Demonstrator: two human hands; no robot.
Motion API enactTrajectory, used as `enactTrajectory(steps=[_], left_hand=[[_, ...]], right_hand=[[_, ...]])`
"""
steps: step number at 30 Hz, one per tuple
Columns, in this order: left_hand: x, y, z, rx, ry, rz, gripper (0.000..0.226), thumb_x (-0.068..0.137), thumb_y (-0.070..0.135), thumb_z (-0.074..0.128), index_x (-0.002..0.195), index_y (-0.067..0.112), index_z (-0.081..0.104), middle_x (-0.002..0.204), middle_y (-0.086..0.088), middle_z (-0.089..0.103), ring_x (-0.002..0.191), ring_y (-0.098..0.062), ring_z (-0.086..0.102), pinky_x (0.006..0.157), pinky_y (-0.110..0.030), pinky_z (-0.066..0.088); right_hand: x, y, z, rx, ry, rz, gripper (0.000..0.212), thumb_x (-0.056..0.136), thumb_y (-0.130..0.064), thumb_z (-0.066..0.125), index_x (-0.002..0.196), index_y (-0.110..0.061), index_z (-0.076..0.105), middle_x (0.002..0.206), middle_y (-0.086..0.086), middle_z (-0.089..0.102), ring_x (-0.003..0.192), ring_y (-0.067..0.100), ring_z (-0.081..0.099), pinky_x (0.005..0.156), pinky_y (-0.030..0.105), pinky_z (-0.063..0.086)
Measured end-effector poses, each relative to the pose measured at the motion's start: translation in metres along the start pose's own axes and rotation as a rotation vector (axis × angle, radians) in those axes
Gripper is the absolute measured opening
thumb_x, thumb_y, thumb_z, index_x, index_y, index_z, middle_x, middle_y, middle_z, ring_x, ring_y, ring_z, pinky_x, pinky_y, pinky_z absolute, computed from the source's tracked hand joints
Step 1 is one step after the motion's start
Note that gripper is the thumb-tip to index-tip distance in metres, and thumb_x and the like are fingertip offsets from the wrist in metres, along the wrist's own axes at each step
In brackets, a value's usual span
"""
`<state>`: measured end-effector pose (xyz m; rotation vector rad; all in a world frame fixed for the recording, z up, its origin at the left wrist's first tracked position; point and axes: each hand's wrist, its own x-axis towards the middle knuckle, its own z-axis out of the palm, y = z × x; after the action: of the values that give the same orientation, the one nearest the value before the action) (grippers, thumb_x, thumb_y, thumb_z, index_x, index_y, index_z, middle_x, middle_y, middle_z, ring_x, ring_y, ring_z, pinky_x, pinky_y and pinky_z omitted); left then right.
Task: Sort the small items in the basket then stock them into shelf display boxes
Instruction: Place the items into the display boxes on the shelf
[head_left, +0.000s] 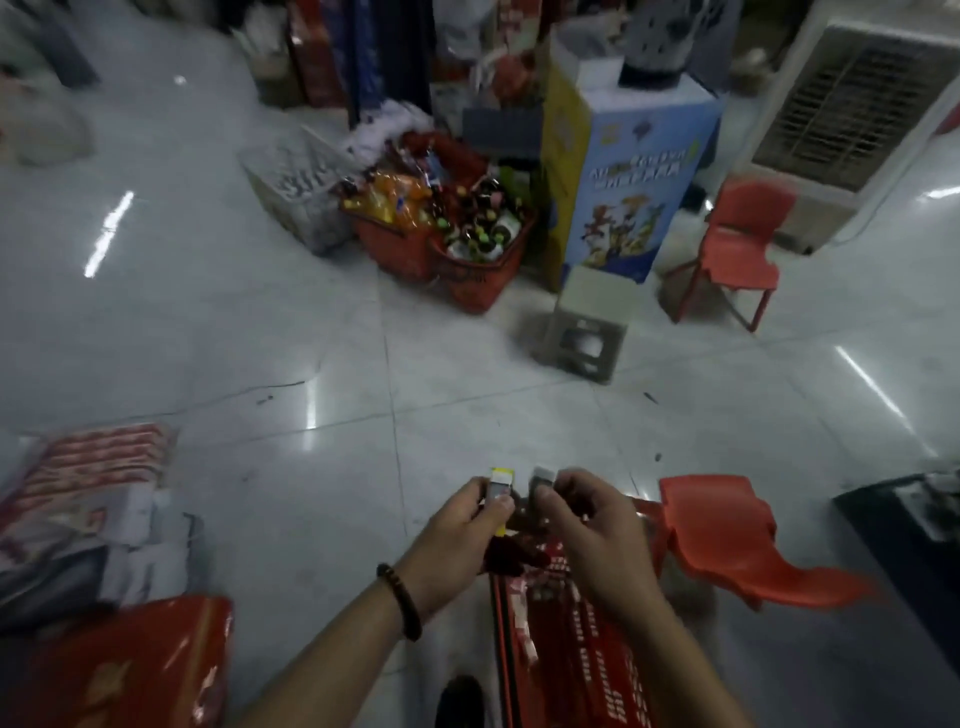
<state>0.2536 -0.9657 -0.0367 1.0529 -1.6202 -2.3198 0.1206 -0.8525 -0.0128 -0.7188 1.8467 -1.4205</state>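
Observation:
My left hand grips a small pack with a yellow and white end. Close beside it, my right hand pinches a small grey and white pack. Both hands hover low in the view above a red basket or box with white lettering, whose contents are blurred. A dark bead bracelet circles my left wrist.
Two red baskets full of bottles and snack packs stand on the tiled floor ahead, beside a grey crate and a blue and yellow carton. Red chairs, a red box, stacked packages and a small white box surround me.

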Motion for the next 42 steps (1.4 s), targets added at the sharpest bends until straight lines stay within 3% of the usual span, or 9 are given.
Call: enactTrajectory(steps=[6,12,18,22,26,30,32,38,42], left_hand=[[-0.152,0.05,-0.021,0.137,0.273,0.067,0.026,0.108,0.036,0.052,0.114,0.011,0.059,0.098,-0.01,0.071,0.077,-0.024,0.07,0.074,-0.038,0.056],[-0.329,0.059,-0.043,-0.199,0.588,0.313,0.016,0.09,0.022,0.063,0.095,0.014,0.051,0.075,-0.005,0.047,0.058,-0.021,0.044,0.058,-0.033,0.039],[-0.501,0.023,-0.079,-0.254,0.947,0.523,0.04,0.089,0.044,0.073,0.08,0.018,0.043,0.074,-0.008,0.032,0.058,-0.018,0.03,0.054,-0.034,0.028],[-0.626,-0.021,-0.107,-0.233,1.104,0.595,0.034,0.104,0.031,0.064,0.071,0.027,0.055,0.069,-0.004,0.035,0.056,-0.017,0.032,0.055,-0.034,0.029],[-0.757,-0.066,-0.136,-0.347,1.298,0.643,0.022,0.104,0.023,0.061,0.086,0.014,0.053,0.067,-0.006,0.037,0.054,-0.017,0.032,0.052,-0.033,0.03],[-0.875,-0.107,-0.154,-0.403,1.439,0.671,0.018,0.105,0.024,0.059,0.098,0.008,0.062,0.065,-0.004,0.039,0.053,-0.016,0.032,0.052,-0.032,0.03],[-0.925,-0.129,-0.159,-0.366,1.524,0.67,0.019,0.106,0.026,0.059,0.093,0.016,0.069,0.064,-0.002,0.042,0.052,-0.015,0.035,0.051,-0.03,0.034],[-1.039,-0.194,-0.146,-0.436,1.692,0.714,0.009,0.108,0.009,0.049,0.109,0.014,0.042,0.076,-0.003,0.041,0.058,-0.016,0.03,0.056,-0.034,0.024],[-1.084,-0.222,-0.13,-0.315,1.903,0.631,0.008,0.11,0.012,0.045,0.118,0.009,0.045,0.083,-0.004,0.05,0.063,-0.018,0.04,0.058,-0.032,0.036]], right_hand=[[-0.06,-0.094,0.056,-0.013,-0.315,-0.195,0.018,0.107,-0.025,0.06,0.094,-0.018,0.072,0.081,0.003,0.071,0.069,0.015,0.066,0.061,0.032,0.054],[-0.149,-0.165,0.135,0.044,-0.634,-0.345,0.006,0.099,-0.012,0.072,0.105,-0.014,0.072,0.081,0.013,0.071,0.066,0.024,0.065,0.062,0.037,0.052],[-0.275,-0.216,0.247,0.06,-0.895,-0.443,0.006,0.095,-0.015,0.079,0.092,-0.01,0.078,0.071,0.019,0.067,0.061,0.022,0.061,0.059,0.033,0.051],[-0.376,-0.232,0.335,-0.028,-1.07,-0.578,0.015,0.09,-0.009,0.082,0.097,-0.022,0.081,0.079,0.002,0.074,0.068,0.015,0.067,0.065,0.029,0.054],[-0.495,-0.246,0.425,-0.106,-1.063,-0.876,0.037,0.075,-0.01,0.092,0.099,-0.036,0.081,0.091,-0.018,0.073,0.081,0.008,0.069,0.071,0.017,0.051],[-0.602,-0.255,0.503,-0.086,-1.118,-1.177,0.034,0.077,-0.013,0.091,0.104,-0.032,0.082,0.096,-0.021,0.071,0.094,0.001,0.068,0.079,0.009,0.046],[-0.647,-0.255,0.536,-0.06,-1.217,-1.18,0.027,0.081,-0.015,0.09,0.101,-0.03,0.082,0.093,-0.02,0.071,0.089,0.004,0.069,0.075,0.01,0.047],[-0.763,-0.251,0.622,-0.01,-1.413,-1.135,0.018,0.081,-0.015,0.091,0.078,-0.03,0.08,0.083,-0.018,0.076,0.08,0.005,0.073,0.072,0.026,0.057],[-0.817,-0.249,0.672,-0.1,-1.559,-1.162,0.02,0.085,-0.021,0.086,0.077,-0.038,0.079,0.086,-0.025,0.076,0.086,-0.005,0.07,0.076,0.015,0.052]])
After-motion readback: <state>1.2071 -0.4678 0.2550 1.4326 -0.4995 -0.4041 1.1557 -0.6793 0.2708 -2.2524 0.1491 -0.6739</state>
